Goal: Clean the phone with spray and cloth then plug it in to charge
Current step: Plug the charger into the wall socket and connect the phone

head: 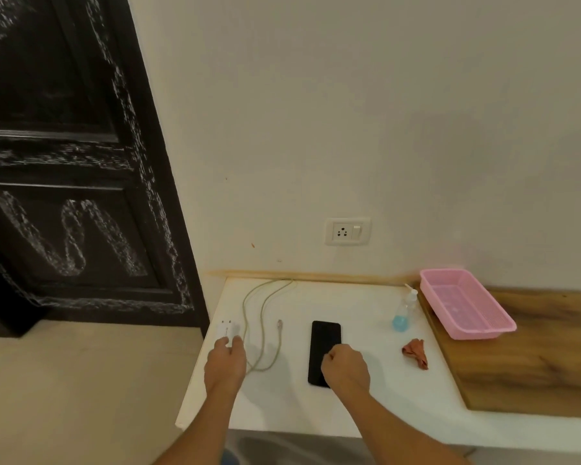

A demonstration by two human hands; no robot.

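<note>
A black phone [324,340] lies flat on the white table [366,397]. My right hand [346,365] rests over the phone's lower right part with fingers curled; whether it grips the phone is unclear. My left hand [227,360] pinches the white charger plug [227,328] at the table's left edge. Its pale green cable [260,317] loops toward the wall and ends in a connector [279,324] lying left of the phone. A spray bottle [404,313] with blue liquid stands to the right. A crumpled rust-coloured cloth [416,352] lies in front of it.
A white wall socket with a switch [347,231] sits above the table. A pink plastic basket [465,305] stands on a wooden board [534,357] at the right. A dark door [74,162] fills the left; the table's left edge drops to the floor.
</note>
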